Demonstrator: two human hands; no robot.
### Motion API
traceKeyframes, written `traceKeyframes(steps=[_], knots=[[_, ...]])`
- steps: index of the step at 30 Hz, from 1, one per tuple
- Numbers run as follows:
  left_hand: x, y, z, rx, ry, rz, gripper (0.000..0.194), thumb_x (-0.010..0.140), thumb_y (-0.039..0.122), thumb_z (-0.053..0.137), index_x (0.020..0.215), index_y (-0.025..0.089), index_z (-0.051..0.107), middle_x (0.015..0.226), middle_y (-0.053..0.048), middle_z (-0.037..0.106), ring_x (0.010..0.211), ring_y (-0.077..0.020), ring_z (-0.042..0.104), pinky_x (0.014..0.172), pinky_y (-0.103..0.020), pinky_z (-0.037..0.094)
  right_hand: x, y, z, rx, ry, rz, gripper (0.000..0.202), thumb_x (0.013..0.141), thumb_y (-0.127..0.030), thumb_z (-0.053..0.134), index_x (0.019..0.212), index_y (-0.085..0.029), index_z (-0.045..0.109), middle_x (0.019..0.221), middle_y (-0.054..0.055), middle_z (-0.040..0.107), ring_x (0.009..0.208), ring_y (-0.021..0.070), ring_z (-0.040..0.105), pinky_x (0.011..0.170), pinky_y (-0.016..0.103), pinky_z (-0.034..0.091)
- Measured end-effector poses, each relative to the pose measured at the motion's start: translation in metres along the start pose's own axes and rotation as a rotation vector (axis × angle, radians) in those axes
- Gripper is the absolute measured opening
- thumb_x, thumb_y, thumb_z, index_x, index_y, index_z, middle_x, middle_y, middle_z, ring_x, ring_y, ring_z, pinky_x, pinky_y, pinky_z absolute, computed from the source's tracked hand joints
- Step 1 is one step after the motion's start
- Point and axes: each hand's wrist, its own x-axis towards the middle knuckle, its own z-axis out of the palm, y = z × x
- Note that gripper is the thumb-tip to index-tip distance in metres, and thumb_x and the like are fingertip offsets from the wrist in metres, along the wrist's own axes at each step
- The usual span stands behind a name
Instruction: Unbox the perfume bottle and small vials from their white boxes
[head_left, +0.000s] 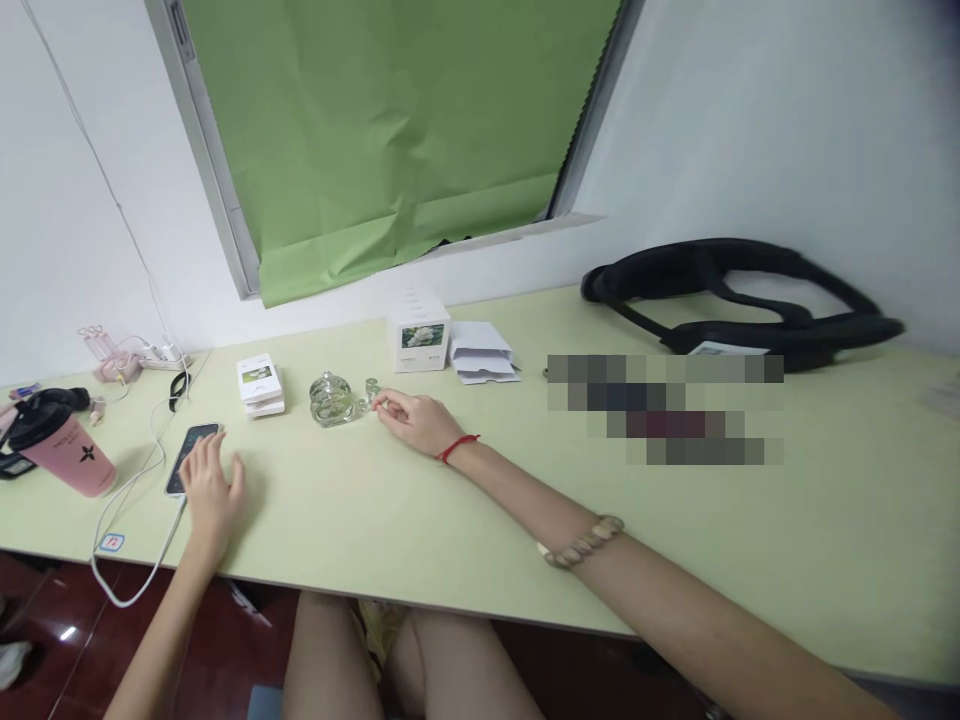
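Overlapping phone (178, 472), left hand (210, 492) was released, fingers apart; right hand (421, 424) was at small glass pieces (371, 386) beside glass jar (331, 402), grasp indeterminable.

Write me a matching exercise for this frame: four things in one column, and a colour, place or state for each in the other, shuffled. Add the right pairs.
Things:
1. Cup
2. Phone
3. Glass container
4. Right hand

Colours, places and states:
A. Has a red cord around its wrist
B. Clear, standing between the two hands
C. Pink, with a dark lid, at the far left of the table
D. Lies partly covered by the left hand

Right pairs: 1-C, 2-D, 3-B, 4-A
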Motion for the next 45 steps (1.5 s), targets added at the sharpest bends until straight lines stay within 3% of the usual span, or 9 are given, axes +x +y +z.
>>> traceKeyframes(steps=[5,9,17,21,26,28,34,40,45], knots=[[-0.01,-0.06,-0.02,-0.121,-0.125,-0.145,0.043,0.087,0.032,0.033,0.13,0.026,0.038,0.121,-0.007,0.062,0.118,-0.0223,0.052,0.105,-0.044,0.028,0.001,0.0,0.0,0.001,0.002,0.013,0.02,0.075,-0.031,0.045,0.082,-0.022,0.061,0.055,-0.002,0.057,0.05,0.0129,0.05,0.054,0.024,0.033],[-0.008,-0.078,-0.029,-0.145,-0.238,-0.084,0.048,0.091,0.036,0.028,0.137,0.024,0.03,0.13,-0.007,0.056,0.126,-0.0211,0.045,0.108,-0.047,0.021,0.001,0.001,0.0,0.003,-0.004,0.034,0.022,0.076,-0.032,0.044,0.083,-0.021,0.062,0.056,-0.002,0.058,0.051,0.0131,0.05,0.056,0.024,0.034],[-0.006,-0.076,-0.024,-0.18,-0.303,-0.082,0.049,0.091,0.039,0.028,0.136,0.021,0.032,0.124,-0.008,0.06,0.126,-0.0223,0.045,0.109,-0.049,0.016,-0.001,0.003,-0.001,0.027,-0.013,0.052,0.023,0.077,-0.032,0.044,0.086,-0.021,0.062,0.058,-0.002,0.059,0.05,0.0124,0.048,0.057,0.024,0.034],[-0.007,-0.072,-0.031,-0.216,-0.126,-0.087,0.048,0.091,0.042,0.03,0.133,0.02,0.037,0.129,-0.01,0.055,0.123,-0.0246,0.047,0.106,-0.048,0.024,-0.001,0.002,-0.001,0.027,-0.009,0.057,0.023,0.076,-0.033,0.044,0.085,-0.02,0.062,0.057,-0.002,0.058,0.05,0.0125,0.048,0.057,0.024,0.034],[-0.013,-0.067,-0.041,-0.21,0.12,-0.057,0.039,0.089,0.042,0.034,0.115,0.018,0.051,0.117,-0.012,0.06,0.112,-0.0255,0.053,0.098,-0.043,0.035,-0.001,0.003,0.0,0.022,-0.004,0.057,0.023,0.076,-0.033,0.044,0.084,-0.021,0.062,0.056,-0.002,0.058,0.051,0.0128,0.049,0.057,0.024,0.035],[-0.014,-0.068,-0.041,-0.187,0.072,-0.048,0.038,0.09,0.04,0.032,0.115,0.019,0.051,0.119,-0.011,0.059,0.113,-0.0253,0.052,0.1,-0.045,0.032,-0.001,0.003,0.001,0.025,-0.01,0.045,0.022,0.076,-0.032,0.044,0.085,-0.021,0.062,0.057,-0.002,0.059,0.051,0.0127,0.049,0.057,0.024,0.034],[-0.011,-0.08,-0.026,-0.24,-0.257,-0.096,0.047,0.091,0.043,0.026,0.131,0.022,0.037,0.132,-0.009,0.054,0.128,-0.0242,0.041,0.107,-0.048,0.022,-0.001,0.001,0.0,0.012,-0.012,0.045,0.022,0.076,-0.032,0.045,0.084,-0.021,0.062,0.056,-0.002,0.059,0.051,0.0126,0.05,0.056,0.024,0.034],[-0.008,-0.083,-0.023,-0.209,-0.317,-0.075,0.045,0.091,0.043,0.023,0.128,0.025,0.042,0.132,-0.008,0.055,0.128,-0.0229,0.042,0.109,-0.05,0.019,0.0,-0.003,-0.002,-0.002,-0.014,0.048,0.022,0.077,-0.032,0.044,0.084,-0.021,0.062,0.055,-0.002,0.058,0.051,0.013,0.049,0.056,0.024,0.033],[-0.008,-0.082,-0.027,-0.236,-0.243,-0.081,0.048,0.092,0.046,0.023,0.128,0.023,0.044,0.137,-0.009,0.049,0.13,-0.0233,0.039,0.109,-0.048,0.022,0.001,-0.002,-0.001,0.001,-0.023,0.058,0.022,0.076,-0.032,0.044,0.085,-0.022,0.062,0.057,-0.002,0.059,0.053,0.0133,0.05,0.057,0.024,0.034]])
